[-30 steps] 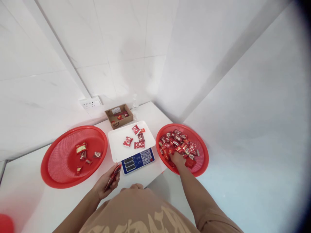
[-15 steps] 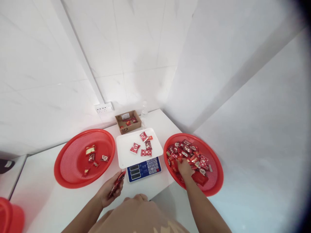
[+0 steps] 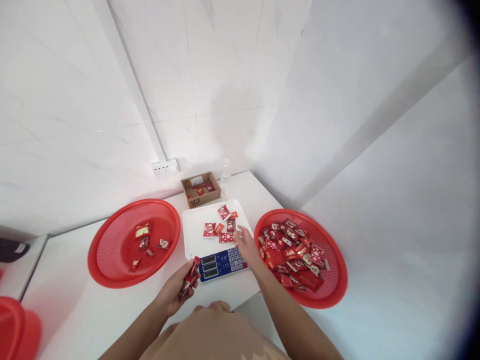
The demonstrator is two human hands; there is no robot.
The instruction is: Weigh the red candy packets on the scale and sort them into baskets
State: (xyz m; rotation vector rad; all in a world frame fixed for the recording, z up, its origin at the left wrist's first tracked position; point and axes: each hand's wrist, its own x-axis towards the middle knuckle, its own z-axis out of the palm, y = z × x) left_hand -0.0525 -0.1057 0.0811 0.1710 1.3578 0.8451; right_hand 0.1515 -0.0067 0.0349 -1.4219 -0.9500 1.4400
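A digital scale (image 3: 221, 260) with a white weighing tray (image 3: 195, 230) stands in the middle of the white counter, with several red snack packets (image 3: 219, 229) on the tray. My right hand (image 3: 245, 241) hovers over the scale's right edge, fingers spread, holding nothing. My left hand (image 3: 180, 287) is closed on a red packet (image 3: 190, 272) just in front of the scale's display. The red basket on the right (image 3: 330, 295) is full of red packets. The red basket on the left (image 3: 108, 260) holds several packets.
A small cardboard box (image 3: 200, 187) with a few packets sits behind the scale, near a clear bottle (image 3: 225, 170) and a wall socket (image 3: 165, 167). Another red basket (image 3: 17, 325) shows at the lower left. The counter edge runs just in front of me.
My right hand left the right basket and moved left over the scale tray, where one more packet now lies. The left hand rose slightly toward the scale.
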